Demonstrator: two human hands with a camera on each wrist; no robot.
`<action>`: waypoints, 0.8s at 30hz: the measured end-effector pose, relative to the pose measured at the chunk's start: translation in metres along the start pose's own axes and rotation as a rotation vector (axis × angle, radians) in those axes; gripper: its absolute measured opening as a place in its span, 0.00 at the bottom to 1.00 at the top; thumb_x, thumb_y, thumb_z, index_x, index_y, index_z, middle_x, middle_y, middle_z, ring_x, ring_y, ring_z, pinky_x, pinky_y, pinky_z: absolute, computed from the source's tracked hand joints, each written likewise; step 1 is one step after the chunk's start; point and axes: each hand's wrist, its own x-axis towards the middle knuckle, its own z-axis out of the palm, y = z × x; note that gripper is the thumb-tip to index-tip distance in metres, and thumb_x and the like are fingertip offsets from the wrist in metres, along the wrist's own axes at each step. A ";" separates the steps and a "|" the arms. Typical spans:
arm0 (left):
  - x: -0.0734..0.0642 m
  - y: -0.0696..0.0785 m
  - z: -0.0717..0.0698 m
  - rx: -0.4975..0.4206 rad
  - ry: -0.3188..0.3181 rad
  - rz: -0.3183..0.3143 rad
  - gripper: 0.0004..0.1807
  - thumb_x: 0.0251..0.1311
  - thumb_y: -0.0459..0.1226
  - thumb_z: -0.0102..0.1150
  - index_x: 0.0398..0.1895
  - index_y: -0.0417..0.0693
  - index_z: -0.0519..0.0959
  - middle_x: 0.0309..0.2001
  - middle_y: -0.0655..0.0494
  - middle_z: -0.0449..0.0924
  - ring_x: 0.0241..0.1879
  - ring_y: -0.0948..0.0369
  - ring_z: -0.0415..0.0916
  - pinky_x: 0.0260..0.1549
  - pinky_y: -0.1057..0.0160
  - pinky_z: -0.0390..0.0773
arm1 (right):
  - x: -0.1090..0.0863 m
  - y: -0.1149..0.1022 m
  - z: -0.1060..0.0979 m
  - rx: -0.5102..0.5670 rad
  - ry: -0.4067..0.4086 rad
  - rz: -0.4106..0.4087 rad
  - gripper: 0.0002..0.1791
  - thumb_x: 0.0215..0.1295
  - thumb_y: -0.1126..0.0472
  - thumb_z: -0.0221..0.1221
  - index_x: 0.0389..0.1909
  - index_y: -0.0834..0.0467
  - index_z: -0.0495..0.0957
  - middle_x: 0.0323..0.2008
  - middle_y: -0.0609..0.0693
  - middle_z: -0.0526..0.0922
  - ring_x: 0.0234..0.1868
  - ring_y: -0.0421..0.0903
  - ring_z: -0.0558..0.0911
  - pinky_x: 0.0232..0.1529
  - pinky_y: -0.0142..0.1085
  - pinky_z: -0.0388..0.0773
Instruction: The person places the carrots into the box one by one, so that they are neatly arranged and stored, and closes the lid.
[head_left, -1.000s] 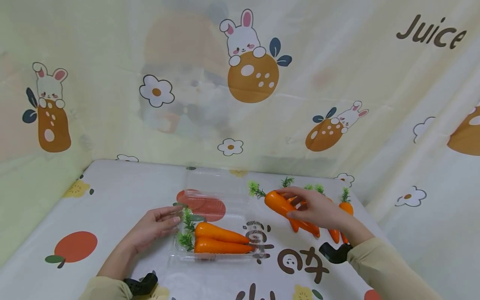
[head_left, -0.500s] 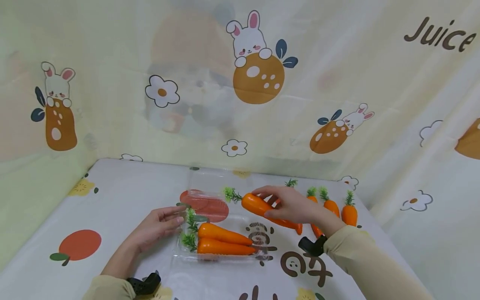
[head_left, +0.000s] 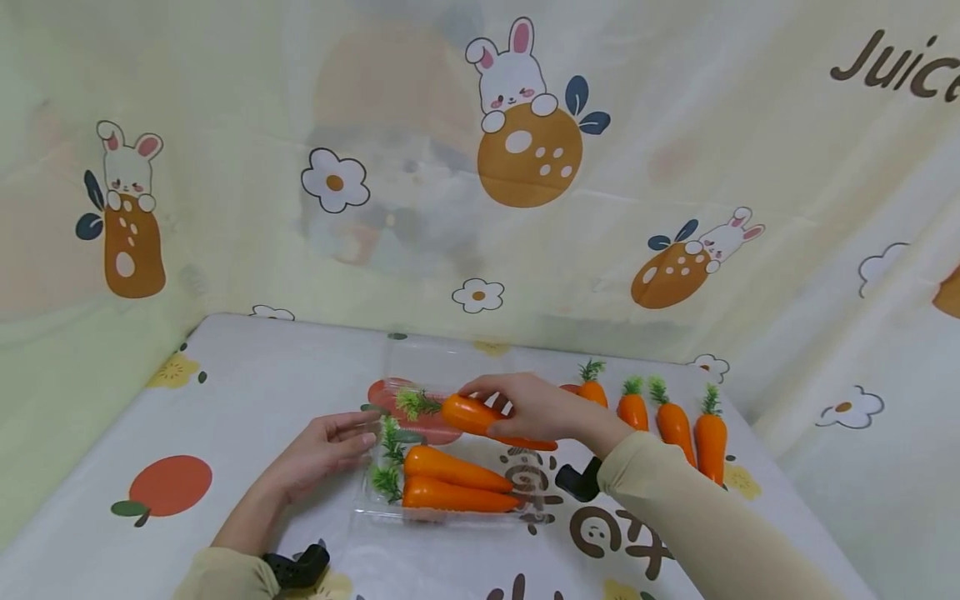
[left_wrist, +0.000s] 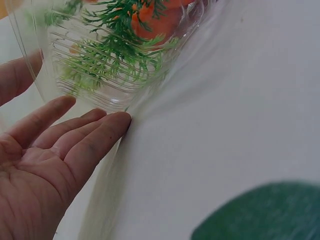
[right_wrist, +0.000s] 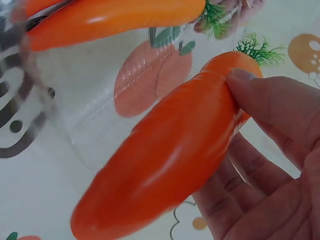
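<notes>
My right hand [head_left: 536,404] grips an orange toy carrot [head_left: 468,414] with a green leafy top, holding it over the far part of a clear plastic box [head_left: 450,518]. In the right wrist view, the thumb [right_wrist: 272,97] presses the held carrot [right_wrist: 165,150] near its leafy end, with fingers behind. Two more carrots [head_left: 457,482] lie side by side in the box, leaves to the left. My left hand [head_left: 322,454] is at the box's left end. Its fairly straight fingers [left_wrist: 95,145] touch the ribbed plastic wall [left_wrist: 100,75] beside the leaves.
Several loose carrots [head_left: 672,427] lie in a row at the right of the table, partly behind the right forearm. The box's clear lid [head_left: 442,360] lies folded back behind it. A printed curtain [head_left: 405,250] hangs behind the table.
My right hand has carried the carrot leftward from the loose row to above the box. The left hand stays at the box's left end. The head view has shifted slightly.
</notes>
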 end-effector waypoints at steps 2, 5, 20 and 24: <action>0.000 0.000 0.000 0.004 0.000 0.002 0.33 0.73 0.39 0.59 0.74 0.32 0.64 0.74 0.32 0.64 0.72 0.38 0.67 0.58 0.55 0.83 | 0.006 -0.002 0.002 -0.008 -0.014 -0.008 0.29 0.67 0.67 0.64 0.69 0.52 0.74 0.58 0.53 0.83 0.48 0.46 0.85 0.51 0.38 0.85; 0.001 -0.001 0.000 0.012 0.000 0.003 0.33 0.73 0.40 0.59 0.74 0.32 0.64 0.74 0.32 0.64 0.71 0.39 0.68 0.59 0.54 0.83 | 0.014 -0.004 0.005 -0.003 -0.033 -0.002 0.29 0.68 0.67 0.64 0.69 0.52 0.73 0.59 0.54 0.83 0.49 0.46 0.85 0.52 0.39 0.85; -0.002 0.002 0.002 -0.005 -0.010 -0.007 0.34 0.73 0.40 0.59 0.75 0.30 0.62 0.73 0.31 0.65 0.69 0.43 0.71 0.60 0.54 0.82 | 0.043 -0.007 0.019 0.003 -0.115 0.067 0.29 0.67 0.70 0.64 0.68 0.51 0.75 0.57 0.52 0.83 0.51 0.48 0.82 0.56 0.42 0.84; -0.002 0.002 0.002 -0.005 -0.015 0.002 0.34 0.73 0.40 0.58 0.75 0.30 0.62 0.73 0.31 0.65 0.69 0.42 0.71 0.60 0.54 0.82 | 0.050 -0.006 0.024 -0.010 -0.135 0.073 0.28 0.66 0.69 0.65 0.67 0.50 0.76 0.54 0.50 0.84 0.49 0.46 0.81 0.55 0.39 0.83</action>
